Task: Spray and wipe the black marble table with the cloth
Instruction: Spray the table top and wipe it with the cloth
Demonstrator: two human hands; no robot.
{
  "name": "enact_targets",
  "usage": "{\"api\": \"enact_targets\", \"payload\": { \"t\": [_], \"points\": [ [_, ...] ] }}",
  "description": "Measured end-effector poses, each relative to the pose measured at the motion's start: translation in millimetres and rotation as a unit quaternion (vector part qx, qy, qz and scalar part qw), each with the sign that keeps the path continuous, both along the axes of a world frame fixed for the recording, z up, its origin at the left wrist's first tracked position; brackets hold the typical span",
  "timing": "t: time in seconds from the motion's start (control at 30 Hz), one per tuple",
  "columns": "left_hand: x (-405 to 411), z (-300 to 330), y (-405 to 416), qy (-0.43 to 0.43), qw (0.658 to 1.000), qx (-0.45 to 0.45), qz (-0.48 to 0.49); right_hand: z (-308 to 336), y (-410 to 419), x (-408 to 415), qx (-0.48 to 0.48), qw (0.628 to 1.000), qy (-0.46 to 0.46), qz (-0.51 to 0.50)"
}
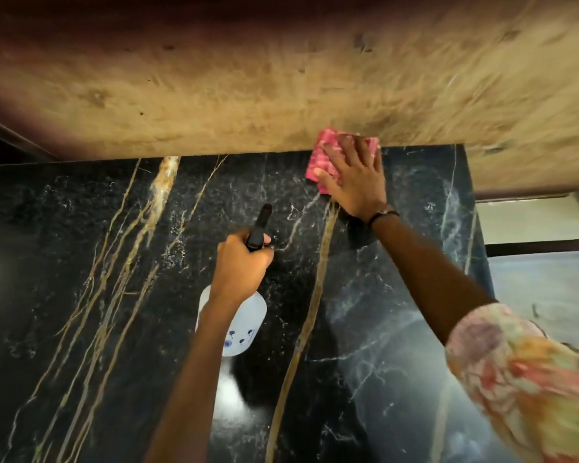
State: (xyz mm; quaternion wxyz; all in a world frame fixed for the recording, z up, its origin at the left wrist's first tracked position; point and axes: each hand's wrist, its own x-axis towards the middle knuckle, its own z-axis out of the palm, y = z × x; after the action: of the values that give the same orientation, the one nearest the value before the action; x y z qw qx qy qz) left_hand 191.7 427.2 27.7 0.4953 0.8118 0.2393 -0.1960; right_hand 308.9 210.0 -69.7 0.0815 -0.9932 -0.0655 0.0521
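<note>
The black marble desk fills the lower part of the view, dark stone streaked with gold and white veins. At the left of the working area, the left hand grips the neck of the spray bottle, fingers curled round the black trigger head. The nozzle points toward 12 o'clock, at the far part of the slab. The pale bottle body hangs below the wrist, above the surface.

To the right, at about 1 o'clock from the bottle, the right hand lies spread wide and flat, fingers straight, pressing the pink cloth onto the desk. The cloth sits at the far edge, touching the tan surface that runs along the back. A dark band circles the right wrist; a patterned sleeve covers the upper arm.

Step in hand, by judgement: wiping, with the sprayer held ready. Wet smears show at 3 o'clock; the left area appears less worked.

Next move, by judgement: draw the cloth toward 9 o'clock along the back edge under even pressure, and spray ahead of it, not onto the hand.
</note>
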Motion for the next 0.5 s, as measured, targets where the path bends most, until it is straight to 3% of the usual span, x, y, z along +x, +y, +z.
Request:
{"api": "enact_targets", "payload": {
  "t": [0.1, 0.23, 0.37, 0.5],
  "points": [
    [-3, -2, -13, -0.001, 1.0, 0.006, 0.002, -2, 21, -23, 0.004, 0.995, -0.014, 0.101],
    [-5, -1, -30, -0.001, 1.0, 0.009, 0.001, -1, -26, -91, 0.002, 0.976, -0.038, 0.214],
    [-7, -2, -43, 0.005, 1.0, -0.006, -0.009, 3, -103, -90, -0.001, 0.992, -0.016, 0.129],
    [-14, -3, -52, 0.005, 1.0, 0.002, -0.018, 5, -90, -43, -0.006, 1.0, 0.003, -0.009]
  ]
}}
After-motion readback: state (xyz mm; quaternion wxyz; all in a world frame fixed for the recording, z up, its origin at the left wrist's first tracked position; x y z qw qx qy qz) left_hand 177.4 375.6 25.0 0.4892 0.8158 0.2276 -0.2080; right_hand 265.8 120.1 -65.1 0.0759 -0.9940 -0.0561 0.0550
